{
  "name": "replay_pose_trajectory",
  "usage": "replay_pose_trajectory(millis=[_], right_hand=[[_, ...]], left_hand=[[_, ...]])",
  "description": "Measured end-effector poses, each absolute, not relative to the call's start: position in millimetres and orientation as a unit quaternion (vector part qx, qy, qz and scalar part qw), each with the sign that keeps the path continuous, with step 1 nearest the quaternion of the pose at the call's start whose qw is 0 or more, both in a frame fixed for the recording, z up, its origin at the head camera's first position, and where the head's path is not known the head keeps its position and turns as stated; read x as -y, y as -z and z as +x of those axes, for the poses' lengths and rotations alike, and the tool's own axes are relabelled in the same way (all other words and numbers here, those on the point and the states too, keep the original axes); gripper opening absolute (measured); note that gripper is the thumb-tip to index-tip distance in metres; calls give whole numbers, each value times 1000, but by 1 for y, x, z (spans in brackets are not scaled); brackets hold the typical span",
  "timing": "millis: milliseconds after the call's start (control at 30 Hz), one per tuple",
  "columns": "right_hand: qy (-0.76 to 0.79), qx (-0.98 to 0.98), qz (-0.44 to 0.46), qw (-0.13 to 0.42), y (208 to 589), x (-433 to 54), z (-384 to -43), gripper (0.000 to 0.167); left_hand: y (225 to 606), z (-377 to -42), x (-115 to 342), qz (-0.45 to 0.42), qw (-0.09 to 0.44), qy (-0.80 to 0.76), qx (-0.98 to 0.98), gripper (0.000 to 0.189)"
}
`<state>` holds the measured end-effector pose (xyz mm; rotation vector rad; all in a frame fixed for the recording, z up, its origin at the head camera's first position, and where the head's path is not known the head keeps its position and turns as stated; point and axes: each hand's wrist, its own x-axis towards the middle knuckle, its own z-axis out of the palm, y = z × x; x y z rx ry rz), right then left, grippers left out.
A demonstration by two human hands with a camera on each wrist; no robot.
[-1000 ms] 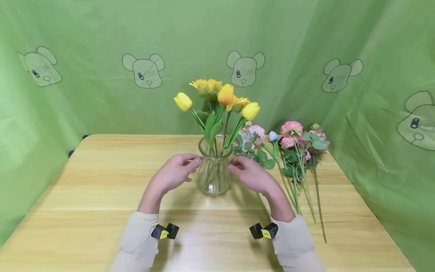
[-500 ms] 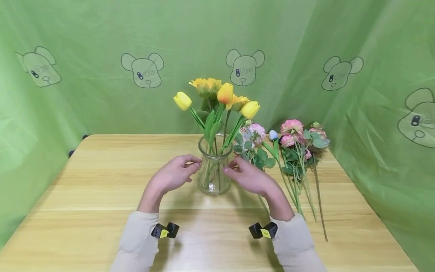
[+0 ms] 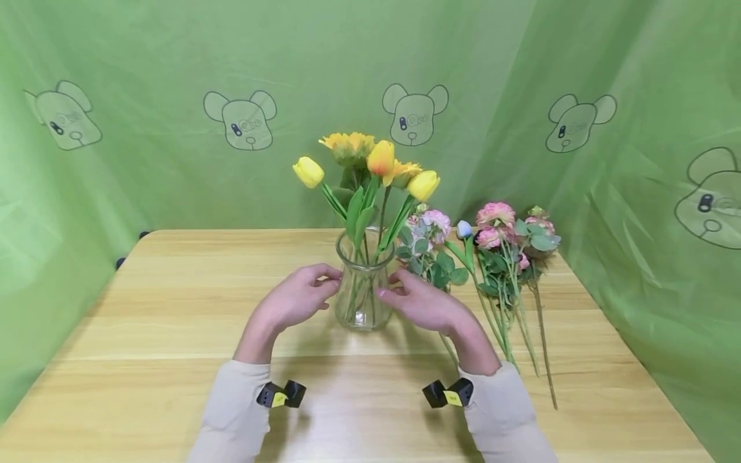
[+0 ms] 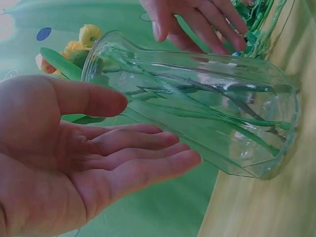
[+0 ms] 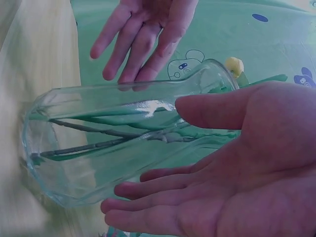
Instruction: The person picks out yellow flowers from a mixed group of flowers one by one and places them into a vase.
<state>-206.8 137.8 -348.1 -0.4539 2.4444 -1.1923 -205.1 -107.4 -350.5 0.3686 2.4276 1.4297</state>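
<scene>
A clear glass vase point(image 3: 360, 302) stands upright on the table, holding yellow tulips point(image 3: 424, 186), an orange-yellow tulip point(image 3: 381, 159) and yellow sunflower-like blooms point(image 3: 349, 146). Green and brown stems point(image 4: 212, 106) cross inside the glass. My left hand point(image 3: 298, 294) is at the vase's left side, fingers nearly straight and thumb apart, as the left wrist view shows. On the other side my right hand point(image 3: 425, 301) has its thumb by the neck and its fingers point(image 5: 148, 217) extended along the glass. Whether either hand touches the vase I cannot tell. Neither grips anything.
Right of the vase lie a pale pink flower spray point(image 3: 435, 225), a blue tulip point(image 3: 464, 230) and pink flowers point(image 3: 495, 215) with long stems pointing toward the front. Green cloth point(image 3: 324, 64) hangs behind and beside the wooden table point(image 3: 173, 308).
My right hand has shifted slightly left, bringing its thumb over the vase's right side. The left hand has hardly moved, and the vase and flowers stay in place.
</scene>
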Motion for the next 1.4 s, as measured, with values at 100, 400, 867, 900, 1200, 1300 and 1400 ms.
replay_pose_trajectory(millis=[100, 400, 867, 900, 1200, 1300, 1400], right_hand=[[429, -869, -157, 189, 350, -138, -207, 58], [458, -859, -129, 189, 361, -136, -215, 66], [523, -823, -113, 191, 383, -136, -231, 78], [524, -823, -111, 191, 384, -136, -232, 78], [526, -824, -107, 183, 394, -135, -237, 84], [532, -820, -105, 182, 397, -135, -238, 85], [536, -817, -107, 182, 399, -136, -238, 85]], left_hand=[[353, -206, 106, 132, 147, -510, -837, 42], [366, -215, 103, 125, 133, -529, -829, 54], [392, -229, 89, 88, 131, -621, -768, 72], [394, -229, 89, 86, 132, -624, -766, 73], [399, -232, 86, 71, 143, -657, -737, 75], [401, -233, 87, 72, 149, -665, -728, 75], [402, -233, 87, 75, 153, -666, -726, 75]])
